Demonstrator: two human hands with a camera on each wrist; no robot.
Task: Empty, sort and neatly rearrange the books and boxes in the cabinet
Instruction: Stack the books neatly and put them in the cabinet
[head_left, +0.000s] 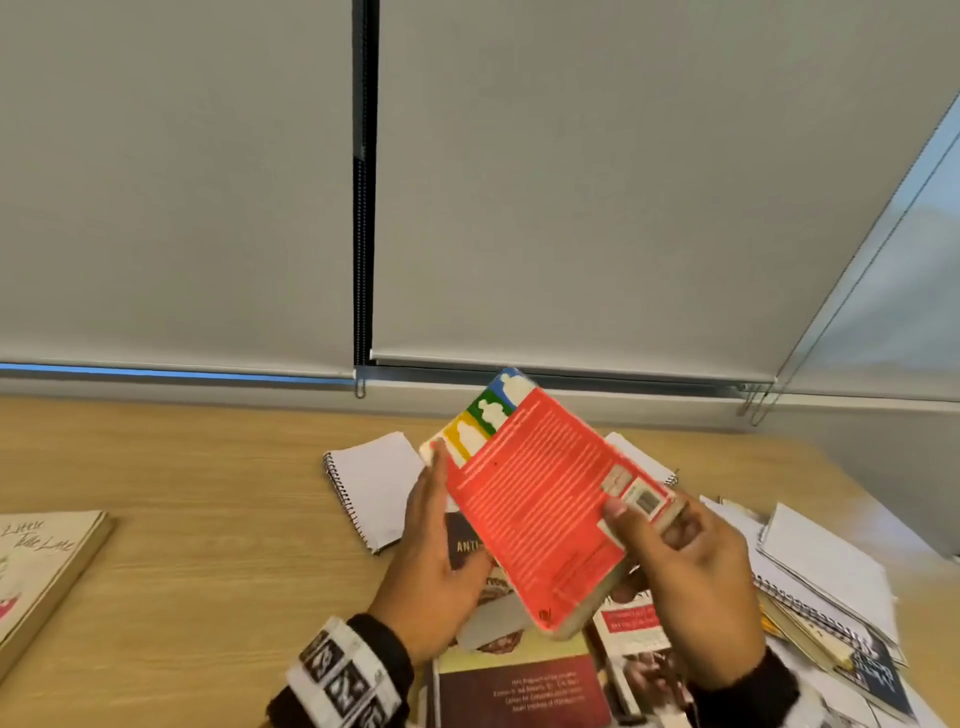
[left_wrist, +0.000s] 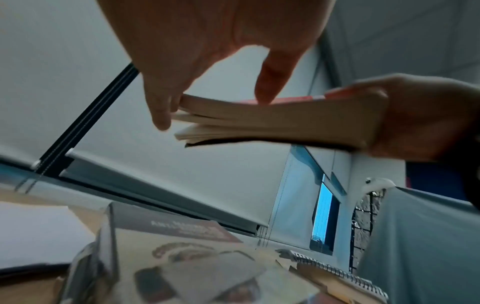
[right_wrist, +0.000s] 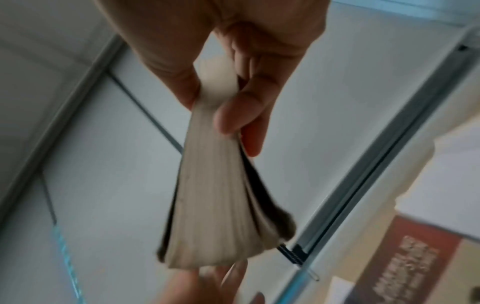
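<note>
A red paperback book (head_left: 540, 499), its back cover with a barcode facing up, is held tilted above the wooden table (head_left: 182, 519). My right hand (head_left: 691, 587) grips its near right corner, thumb on the cover beside the barcode. In the right wrist view the right hand (right_wrist: 233, 72) pinches the page block of the book (right_wrist: 213, 205), whose pages fan out. My left hand (head_left: 436, 530) lies along the book's left edge with straight fingers. In the left wrist view the left hand (left_wrist: 182, 61) touches the far end of the book (left_wrist: 285, 121).
Under the hands lie a dark book (head_left: 465, 540) and a maroon-and-cream book (head_left: 519, 691). A white spiral notebook (head_left: 379, 488) sits behind them. More notebooks and papers (head_left: 831, 582) are piled at right. A beige book (head_left: 41, 566) lies at far left. Window blinds (head_left: 571, 208) close off the back.
</note>
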